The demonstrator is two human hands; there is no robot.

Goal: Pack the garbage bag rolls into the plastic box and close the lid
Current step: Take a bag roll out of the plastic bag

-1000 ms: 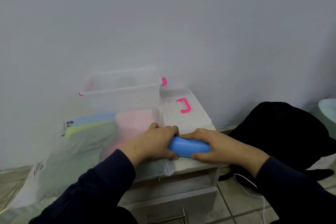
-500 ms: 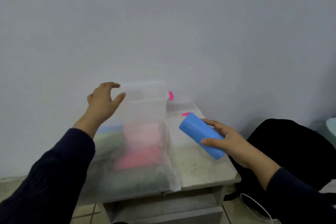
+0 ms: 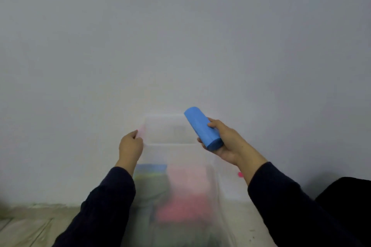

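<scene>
Above box (image 3: 170,130) rim: left hand (image 3: 130,146) pinches left edge; right hand (image 3: 226,142) grips blue roll (image 3: 201,127).

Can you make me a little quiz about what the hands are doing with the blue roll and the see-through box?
1. True or false: the right hand holds the blue garbage bag roll.
2. What does the left hand hold? A) the left edge of the clear plastic box B) a pink roll C) a drawer handle
3. Fill in: the blue roll is not yet ____ the box.

Key: 1. True. 2. A; its fingers curl on the box's left edge by the pink latch. 3. Inside; the roll is held in the air by the box's right edge.
</scene>
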